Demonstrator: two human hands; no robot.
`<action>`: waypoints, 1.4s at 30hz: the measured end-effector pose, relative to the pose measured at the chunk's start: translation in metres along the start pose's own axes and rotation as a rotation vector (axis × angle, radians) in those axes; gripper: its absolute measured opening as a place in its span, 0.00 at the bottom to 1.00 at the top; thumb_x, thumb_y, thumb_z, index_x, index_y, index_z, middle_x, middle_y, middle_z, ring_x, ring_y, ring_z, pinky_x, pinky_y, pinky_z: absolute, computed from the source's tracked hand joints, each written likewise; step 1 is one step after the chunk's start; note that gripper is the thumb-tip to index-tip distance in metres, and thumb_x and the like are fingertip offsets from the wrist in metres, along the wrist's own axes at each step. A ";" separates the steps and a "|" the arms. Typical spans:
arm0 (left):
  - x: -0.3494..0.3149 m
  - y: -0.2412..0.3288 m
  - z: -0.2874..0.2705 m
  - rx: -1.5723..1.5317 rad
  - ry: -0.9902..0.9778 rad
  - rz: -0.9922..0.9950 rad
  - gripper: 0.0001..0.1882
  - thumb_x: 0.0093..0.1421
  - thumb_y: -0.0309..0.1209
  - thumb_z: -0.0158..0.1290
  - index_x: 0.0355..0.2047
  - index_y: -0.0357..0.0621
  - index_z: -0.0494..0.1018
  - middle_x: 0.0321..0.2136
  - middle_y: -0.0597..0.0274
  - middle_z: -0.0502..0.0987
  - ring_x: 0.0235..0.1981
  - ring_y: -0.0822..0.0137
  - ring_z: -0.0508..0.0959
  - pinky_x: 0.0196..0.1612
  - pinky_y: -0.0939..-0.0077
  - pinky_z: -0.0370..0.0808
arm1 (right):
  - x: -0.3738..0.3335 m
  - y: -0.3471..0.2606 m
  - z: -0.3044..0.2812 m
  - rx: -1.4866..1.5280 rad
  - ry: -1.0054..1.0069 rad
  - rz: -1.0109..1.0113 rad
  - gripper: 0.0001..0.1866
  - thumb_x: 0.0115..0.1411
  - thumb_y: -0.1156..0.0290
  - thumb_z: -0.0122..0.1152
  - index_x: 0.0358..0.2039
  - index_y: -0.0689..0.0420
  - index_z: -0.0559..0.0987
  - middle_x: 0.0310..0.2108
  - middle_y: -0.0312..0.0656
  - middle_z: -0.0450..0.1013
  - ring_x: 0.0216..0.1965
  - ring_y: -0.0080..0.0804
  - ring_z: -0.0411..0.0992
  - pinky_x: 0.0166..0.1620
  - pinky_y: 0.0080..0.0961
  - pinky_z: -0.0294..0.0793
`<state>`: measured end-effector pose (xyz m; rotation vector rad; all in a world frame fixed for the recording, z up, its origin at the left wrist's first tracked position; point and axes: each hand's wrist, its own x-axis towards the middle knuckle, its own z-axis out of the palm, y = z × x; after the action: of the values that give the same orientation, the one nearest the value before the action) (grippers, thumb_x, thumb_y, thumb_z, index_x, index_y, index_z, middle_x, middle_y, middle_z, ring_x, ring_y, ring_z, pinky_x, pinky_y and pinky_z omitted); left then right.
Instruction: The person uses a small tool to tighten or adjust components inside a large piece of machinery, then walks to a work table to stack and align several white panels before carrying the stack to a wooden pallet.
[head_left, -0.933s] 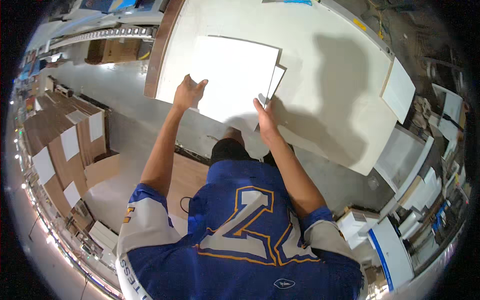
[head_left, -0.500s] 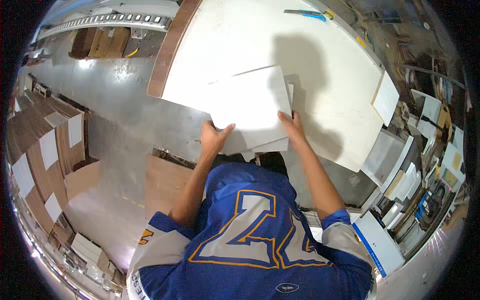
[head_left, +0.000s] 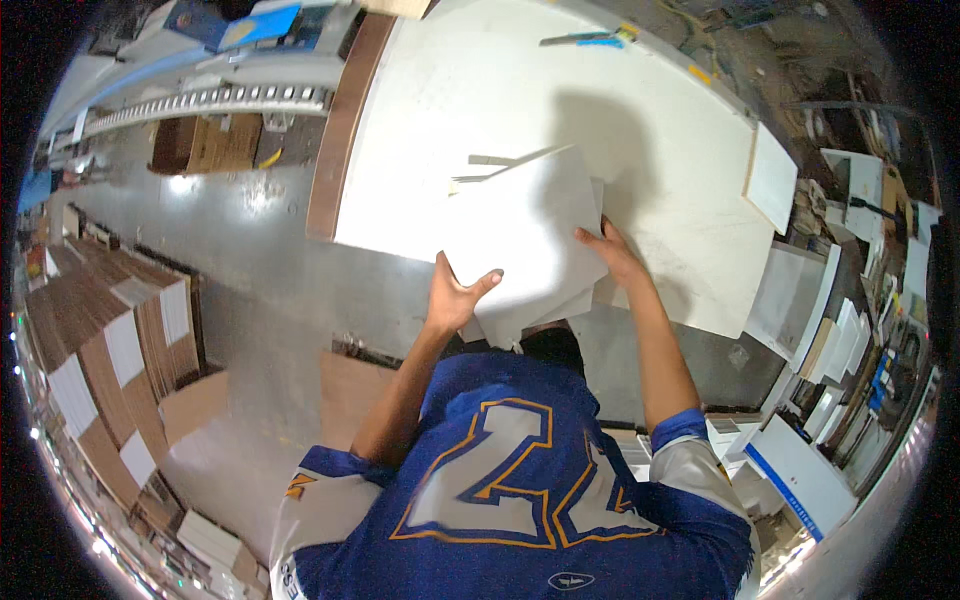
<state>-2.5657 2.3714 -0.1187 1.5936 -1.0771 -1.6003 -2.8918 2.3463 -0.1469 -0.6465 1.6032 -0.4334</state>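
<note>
A loose stack of white sheets, either paper or thin card, lies partly over the near edge of the white worktable. Its layers are skewed, with corners jutting out at the upper left and lower right. My left hand grips the stack's left edge, thumb on top and fingers at the side or underneath. On the right edge, my right hand holds it with the thumb over the top sheet. The fingers beneath the sheets are largely hidden.
A blue-handled utility knife lies at the table's far edge. White panels lean at the right side. Stacked brown cardboard stands on the floor at left, and an open carton sits under a roller conveyor.
The sheets have spread more out of line, with several corners now showing at the upper left. Both hands still hold the stack, and the whole view has shifted slightly.
</note>
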 end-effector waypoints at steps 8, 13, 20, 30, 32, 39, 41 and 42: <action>0.041 0.046 0.008 0.072 -0.429 0.236 0.56 0.45 0.42 0.77 0.66 0.29 0.55 0.56 0.38 0.72 0.61 0.49 0.72 0.64 0.53 0.71 | -0.053 0.006 -0.063 0.124 0.180 -0.119 0.47 0.55 0.59 0.78 0.69 0.61 0.62 0.63 0.52 0.69 0.67 0.43 0.64 0.69 0.40 0.61; 0.074 0.041 0.007 0.319 -0.325 0.639 0.46 0.52 0.39 0.70 0.67 0.42 0.60 0.62 0.47 0.65 0.65 0.51 0.66 0.67 0.59 0.65 | -0.085 0.030 -0.045 -0.073 0.383 -0.508 0.47 0.51 0.64 0.80 0.67 0.61 0.63 0.66 0.48 0.65 0.68 0.41 0.61 0.71 0.40 0.58; 0.066 0.021 0.014 0.290 -0.398 0.537 0.51 0.65 0.46 0.58 0.75 0.37 0.41 0.75 0.47 0.45 0.75 0.55 0.51 0.74 0.62 0.52 | -0.091 0.040 -0.019 0.128 0.303 -0.715 0.51 0.59 0.63 0.71 0.76 0.52 0.50 0.76 0.44 0.50 0.75 0.42 0.49 0.75 0.40 0.49; 0.006 -0.025 -0.001 0.413 -0.283 0.599 0.53 0.66 0.49 0.56 0.76 0.39 0.34 0.75 0.45 0.46 0.74 0.55 0.53 0.74 0.60 0.52 | -0.093 0.090 -0.010 -0.132 0.243 -0.778 0.51 0.64 0.56 0.65 0.77 0.51 0.42 0.78 0.44 0.38 0.77 0.41 0.41 0.76 0.39 0.46; -0.002 -0.030 -0.004 0.419 -0.276 0.573 0.53 0.66 0.49 0.56 0.76 0.39 0.34 0.75 0.45 0.47 0.74 0.55 0.53 0.73 0.60 0.52 | -0.095 0.093 -0.011 -0.167 0.256 -0.764 0.52 0.63 0.57 0.66 0.77 0.52 0.42 0.78 0.45 0.40 0.77 0.42 0.42 0.76 0.39 0.48; -0.007 -0.029 -0.003 0.424 -0.261 0.513 0.55 0.64 0.50 0.57 0.76 0.40 0.34 0.74 0.45 0.49 0.73 0.55 0.55 0.73 0.58 0.53 | -0.100 0.090 -0.018 -0.390 0.320 -0.763 0.54 0.61 0.59 0.69 0.76 0.57 0.43 0.75 0.49 0.51 0.73 0.46 0.55 0.73 0.40 0.57; -0.007 -0.026 -0.001 0.424 -0.261 0.500 0.55 0.64 0.50 0.58 0.76 0.40 0.34 0.74 0.45 0.50 0.73 0.55 0.56 0.73 0.57 0.53 | -0.100 0.089 -0.022 -0.325 0.338 -0.900 0.53 0.61 0.59 0.69 0.76 0.57 0.44 0.74 0.50 0.52 0.72 0.46 0.56 0.72 0.40 0.58; -0.006 -0.025 0.001 0.421 -0.259 0.491 0.56 0.64 0.50 0.58 0.76 0.40 0.34 0.74 0.45 0.50 0.73 0.55 0.56 0.73 0.57 0.53 | -0.099 0.089 -0.024 -0.266 0.334 -0.967 0.53 0.60 0.59 0.69 0.75 0.58 0.46 0.74 0.51 0.54 0.71 0.47 0.58 0.72 0.40 0.59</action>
<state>-2.5634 2.3886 -0.1374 1.2369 -1.8773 -1.3169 -2.9248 2.4753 -0.1222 -1.6285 1.5817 -1.0817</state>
